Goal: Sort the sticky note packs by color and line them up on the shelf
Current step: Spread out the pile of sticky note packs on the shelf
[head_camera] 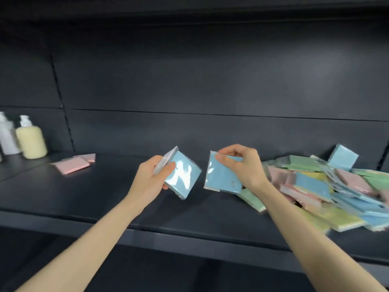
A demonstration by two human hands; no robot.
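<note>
The left hand grips a light blue square sticky note pack in clear plastic wrap, tilted on one corner above the dark grey metal shelf. Just beside it, the right hand pinches a second light blue wrapped pack by its top edge. To the right lies a loose heap of pink, green, yellow and blue packs. Two flat pink packs lie at the left, near a pale yellow pump bottle and a white bottle.
</note>
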